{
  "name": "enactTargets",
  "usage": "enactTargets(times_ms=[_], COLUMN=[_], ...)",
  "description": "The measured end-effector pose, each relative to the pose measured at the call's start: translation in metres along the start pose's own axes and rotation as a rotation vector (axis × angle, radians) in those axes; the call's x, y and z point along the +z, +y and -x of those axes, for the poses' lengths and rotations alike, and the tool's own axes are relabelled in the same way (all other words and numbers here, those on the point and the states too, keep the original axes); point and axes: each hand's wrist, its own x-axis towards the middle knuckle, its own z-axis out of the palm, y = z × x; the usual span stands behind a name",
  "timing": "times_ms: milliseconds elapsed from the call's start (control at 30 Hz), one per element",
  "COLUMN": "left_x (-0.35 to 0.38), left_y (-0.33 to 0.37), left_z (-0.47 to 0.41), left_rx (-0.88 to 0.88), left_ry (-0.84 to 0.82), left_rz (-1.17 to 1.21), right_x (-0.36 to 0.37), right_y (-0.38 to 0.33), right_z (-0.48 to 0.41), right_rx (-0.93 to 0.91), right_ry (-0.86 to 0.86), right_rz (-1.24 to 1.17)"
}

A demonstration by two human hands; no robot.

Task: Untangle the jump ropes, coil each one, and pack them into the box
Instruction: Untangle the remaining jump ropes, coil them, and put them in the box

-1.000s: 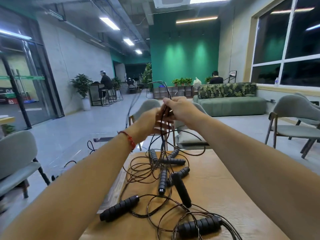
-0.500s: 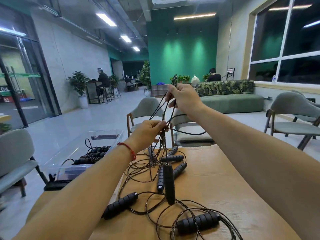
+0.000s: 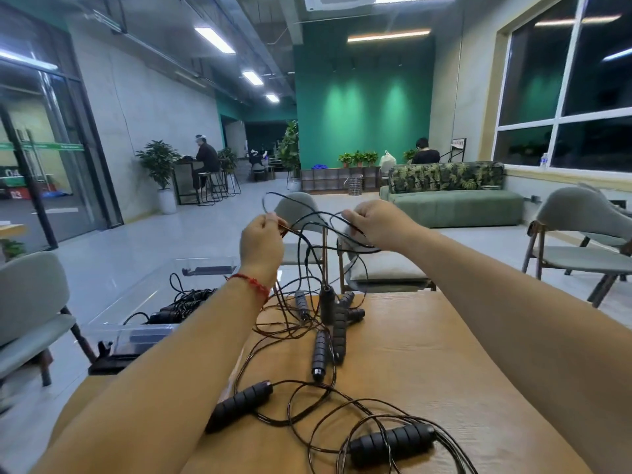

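Observation:
Several black jump ropes lie tangled on the wooden table [image 3: 427,364], their ribbed foam handles [image 3: 239,405] scattered among thin cable loops [image 3: 301,401]. My left hand [image 3: 261,242] and my right hand [image 3: 374,222] are raised above the far end of the table, apart from each other, each pinching a strand of black cable [image 3: 309,220] that loops between them. One handle [image 3: 327,302] dangles upright from the lifted strands. A clear plastic box [image 3: 143,302] stands left of the table with black ropes [image 3: 186,302] inside.
Grey chairs stand at the left [image 3: 27,302], behind the table [image 3: 376,265] and at the right [image 3: 581,234]. A green sofa [image 3: 455,203] sits further back. Two people sit in the distance. A dark object [image 3: 109,360] lies by the box's near end.
My hands have come down from higher up and moved apart sideways, spreading the cable between them. The dangling handle has shifted toward the far end of the table.

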Motion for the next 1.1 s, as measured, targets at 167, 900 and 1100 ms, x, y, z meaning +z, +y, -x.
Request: enactTargets(times_ms=[167,900,1100], left_x=[-0.041,0.010,0.009], left_y=[-0.002,0.093,0.043], left_z=[-0.048,0.001,0.021], left_rx=[-0.162,0.112,-0.122], left_ry=[0.077,-0.364,-0.363], left_rz=[0.108,0.265,0.370], right_x=[-0.010,0.021,0.012], right_y=[0.053,-0.067,-0.066], right_z=[0.005,0.034,0.021], right_rx=[0.144,-0.049,-0.062], right_ry=[0.094,-0.228,-0.004], right_rz=[0.178,-0.587,-0.803])
